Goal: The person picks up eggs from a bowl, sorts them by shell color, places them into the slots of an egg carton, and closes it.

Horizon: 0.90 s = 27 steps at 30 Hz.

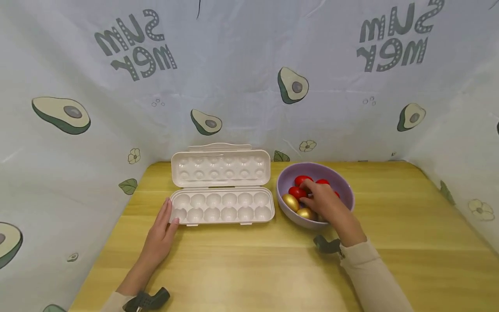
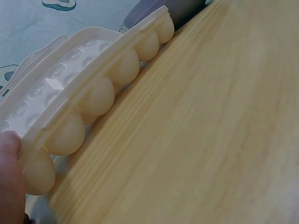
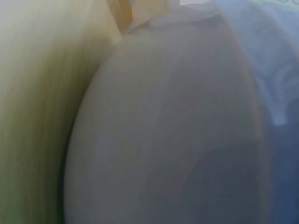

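Observation:
A cream plastic egg carton lies with its lid raised, its cups holding no eggs. Against its left end rests my left hand, fingers straight along the side and thumb at the front corner. In the left wrist view the thumb touches the rim. To the right stands a purple bowl with red and gold eggs in it. My right hand reaches over its rim, thumb and forefinger curled at a red egg. The right wrist view shows mainly the bowl's outer wall; the fingers are hidden there.
Several other eggs share the bowl, among them a gold egg at its left side. Both things stand near the back of a wooden table. A plastic sheet printed with avocados hangs behind and at the sides.

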Each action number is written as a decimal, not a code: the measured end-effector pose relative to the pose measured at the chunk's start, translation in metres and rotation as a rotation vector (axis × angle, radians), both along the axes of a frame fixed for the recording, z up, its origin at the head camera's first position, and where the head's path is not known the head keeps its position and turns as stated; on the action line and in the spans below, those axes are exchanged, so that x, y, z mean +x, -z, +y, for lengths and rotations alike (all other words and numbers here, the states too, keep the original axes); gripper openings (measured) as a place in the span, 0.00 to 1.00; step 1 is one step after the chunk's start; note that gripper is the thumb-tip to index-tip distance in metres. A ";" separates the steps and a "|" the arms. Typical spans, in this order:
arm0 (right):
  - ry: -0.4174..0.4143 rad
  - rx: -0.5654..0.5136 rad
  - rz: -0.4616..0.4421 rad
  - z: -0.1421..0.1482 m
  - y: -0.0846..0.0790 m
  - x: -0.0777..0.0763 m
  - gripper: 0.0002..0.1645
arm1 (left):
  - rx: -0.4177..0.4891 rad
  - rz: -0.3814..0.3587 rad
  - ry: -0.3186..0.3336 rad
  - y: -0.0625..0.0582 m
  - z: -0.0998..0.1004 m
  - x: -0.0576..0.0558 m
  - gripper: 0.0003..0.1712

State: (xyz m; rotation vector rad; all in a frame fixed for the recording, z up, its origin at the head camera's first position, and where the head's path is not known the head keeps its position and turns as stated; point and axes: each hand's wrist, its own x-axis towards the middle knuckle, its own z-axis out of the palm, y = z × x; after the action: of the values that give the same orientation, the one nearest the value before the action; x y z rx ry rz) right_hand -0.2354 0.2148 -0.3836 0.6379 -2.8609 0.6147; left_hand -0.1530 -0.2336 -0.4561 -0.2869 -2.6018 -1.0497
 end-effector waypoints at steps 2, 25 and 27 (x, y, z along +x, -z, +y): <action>-0.023 0.017 0.006 -0.002 0.001 0.000 0.23 | -0.001 0.005 -0.006 -0.001 -0.001 0.002 0.33; -0.082 0.089 0.043 -0.002 0.004 -0.002 0.24 | 0.003 0.011 -0.007 0.000 0.000 0.001 0.33; -0.080 0.082 0.035 0.000 0.004 -0.002 0.23 | 0.006 0.012 -0.004 0.003 0.001 -0.001 0.33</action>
State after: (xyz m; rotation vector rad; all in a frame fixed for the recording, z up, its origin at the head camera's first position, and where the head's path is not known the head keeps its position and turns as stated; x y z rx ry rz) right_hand -0.2377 0.2150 -0.3880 0.7711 -2.8521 0.4944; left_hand -0.1537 -0.2326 -0.4586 -0.2852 -2.5867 -1.0506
